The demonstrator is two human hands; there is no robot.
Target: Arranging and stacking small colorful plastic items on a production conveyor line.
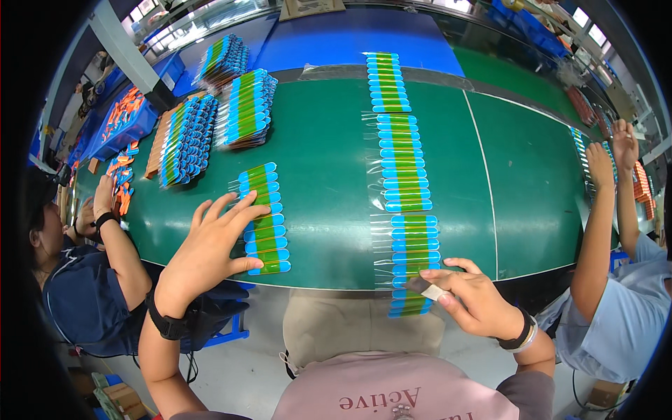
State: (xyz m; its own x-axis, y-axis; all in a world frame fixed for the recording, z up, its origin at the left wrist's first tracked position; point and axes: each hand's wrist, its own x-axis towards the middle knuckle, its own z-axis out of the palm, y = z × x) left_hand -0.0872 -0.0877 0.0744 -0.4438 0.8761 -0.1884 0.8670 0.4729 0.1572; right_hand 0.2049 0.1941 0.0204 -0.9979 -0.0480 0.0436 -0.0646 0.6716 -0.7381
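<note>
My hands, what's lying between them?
In the head view: the blue-green pack under your left hand, green tabletop, then part of the long blue-green column.

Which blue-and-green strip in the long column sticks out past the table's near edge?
The nearest strip, at the right hand: its lower end overhangs the table, while the two strips beyond it stop short of that edge.

At left, a blue bin (137, 134) holds orange pieces (121, 115), and a cardboard box (126, 400) sits lower down
</note>
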